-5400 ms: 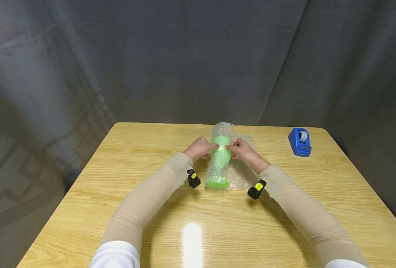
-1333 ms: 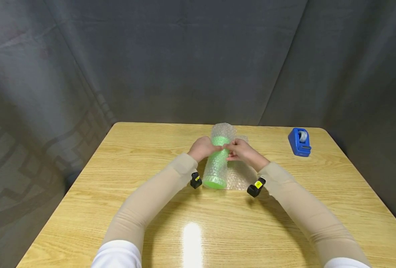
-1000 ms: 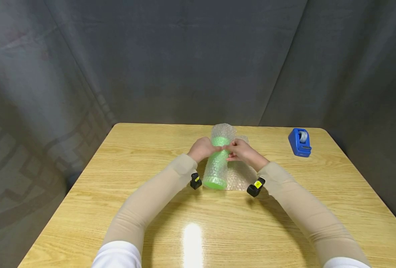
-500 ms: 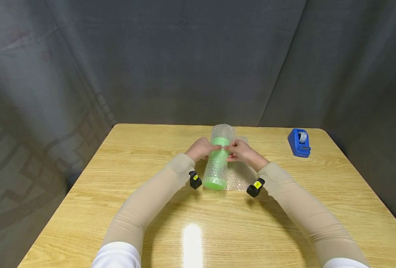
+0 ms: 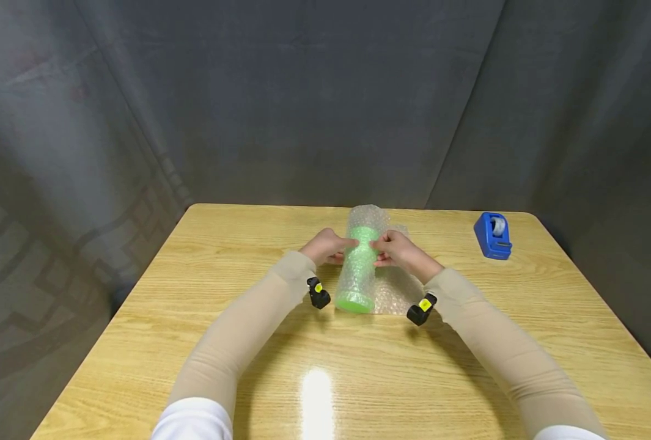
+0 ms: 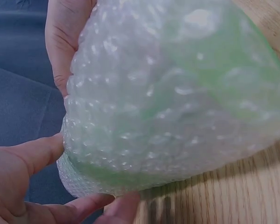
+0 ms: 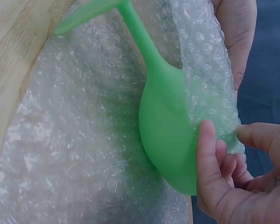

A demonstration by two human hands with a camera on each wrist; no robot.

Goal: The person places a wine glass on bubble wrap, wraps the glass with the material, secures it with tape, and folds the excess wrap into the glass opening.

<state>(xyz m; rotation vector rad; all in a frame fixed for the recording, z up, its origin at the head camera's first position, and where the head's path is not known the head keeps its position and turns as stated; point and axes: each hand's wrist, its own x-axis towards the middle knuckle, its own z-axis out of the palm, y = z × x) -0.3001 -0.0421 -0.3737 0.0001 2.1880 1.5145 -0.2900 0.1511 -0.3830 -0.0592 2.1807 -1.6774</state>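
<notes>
Goblet in bubble wrap, both hands on

- R hand (image 5: pixel 402 249): thumb & index pinching wrap edge over bowl.
- L hand (image 5: pixel 325 245): thumb & fingers part-spread, holding wrapped roll's L side.
- Goblet (image 7: pixel 167 123), green: on its side, foot toward person, part-covered.
- Bubble wrap (image 5: pixel 397 292): spare end flat on worktop (image 5: pixel 441 385), R of goblet.
- Tape dispenser (image 5: pixel 492 236), blue: far R, well apart.
- Risks (est.): pinch slips, springy wrap prob. unrolls; loose winding may let goblet slide out; hard pull could strain stem.
</notes>
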